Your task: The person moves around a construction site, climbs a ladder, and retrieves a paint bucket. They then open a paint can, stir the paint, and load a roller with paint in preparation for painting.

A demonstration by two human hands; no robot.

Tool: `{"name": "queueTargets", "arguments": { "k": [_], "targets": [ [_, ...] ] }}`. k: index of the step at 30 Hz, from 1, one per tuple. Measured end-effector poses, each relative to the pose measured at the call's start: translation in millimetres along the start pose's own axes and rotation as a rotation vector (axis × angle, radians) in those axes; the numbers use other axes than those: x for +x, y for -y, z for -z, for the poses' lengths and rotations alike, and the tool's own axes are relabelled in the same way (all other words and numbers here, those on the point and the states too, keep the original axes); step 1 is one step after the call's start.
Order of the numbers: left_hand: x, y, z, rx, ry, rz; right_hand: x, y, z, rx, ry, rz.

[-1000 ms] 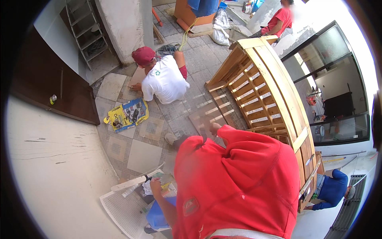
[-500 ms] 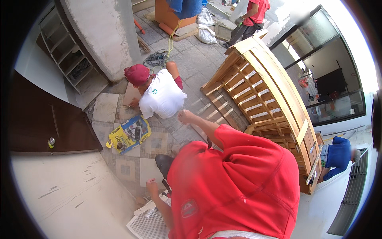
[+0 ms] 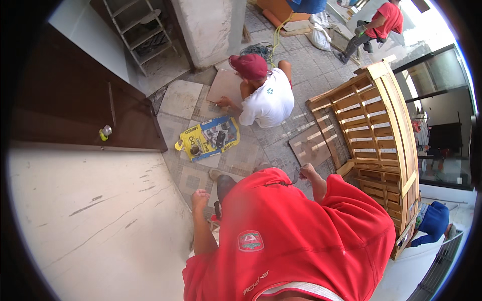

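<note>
My left hand [image 3: 201, 199] hangs beside the pale wall, its fingers curled in and nothing visible in them. Ahead of my body on the right is my right hand [image 3: 309, 172], also loosely closed, with no object showing. Both stick out past my red shirt [image 3: 311, 236]. Beyond them, a yellow and blue bag [image 3: 210, 138] lies flat on the tiled floor. A person in a white shirt [image 3: 271, 98] and dark red cap crouches past it, one hand on a loose square tile [image 3: 225, 86]. Another pale tile [image 3: 181, 98] lies left of that one.
A tall wooden pallet-like crate [image 3: 376, 125] stands on the right. The brown door [image 3: 75, 100] juts in at the left, and a ladder [image 3: 143, 35] leans behind it. Cables [image 3: 258, 50] lie coiled near the pillar [image 3: 208, 30]. Two more people [image 3: 386, 22] work at the right.
My view has swung left, so the scene sits farther right. My right arm, stretched forward before, has drawn back toward my body. The white perforated item by my left arm is now mostly hidden.
</note>
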State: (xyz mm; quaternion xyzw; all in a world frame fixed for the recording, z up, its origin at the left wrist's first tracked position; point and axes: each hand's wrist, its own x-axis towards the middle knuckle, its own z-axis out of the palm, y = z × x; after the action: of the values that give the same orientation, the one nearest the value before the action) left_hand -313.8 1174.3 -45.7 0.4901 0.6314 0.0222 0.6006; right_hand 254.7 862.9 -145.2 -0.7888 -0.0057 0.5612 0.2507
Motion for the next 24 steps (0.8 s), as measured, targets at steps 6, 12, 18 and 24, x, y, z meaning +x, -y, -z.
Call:
{"name": "queueTargets", "arguments": {
  "k": [6, 12, 18, 24],
  "targets": [
    [33, -14, 101, -0.109, 0.000, 0.003, -60, 57, -85, -1.255, 0.144, 0.867],
    [22, -5, 136, -0.054, -0.058, 0.045, -96, 195, -150, -0.091, 0.086, 0.174],
    [15, 11, 133, -0.021, -0.264, -0.061, -61, 270, -155, -0.169, 0.031, 0.206],
    [-5, -39, 168, 0.033, -0.282, -0.014, -52, 288, -192, -0.219, 0.003, 0.224]
  ]
}}
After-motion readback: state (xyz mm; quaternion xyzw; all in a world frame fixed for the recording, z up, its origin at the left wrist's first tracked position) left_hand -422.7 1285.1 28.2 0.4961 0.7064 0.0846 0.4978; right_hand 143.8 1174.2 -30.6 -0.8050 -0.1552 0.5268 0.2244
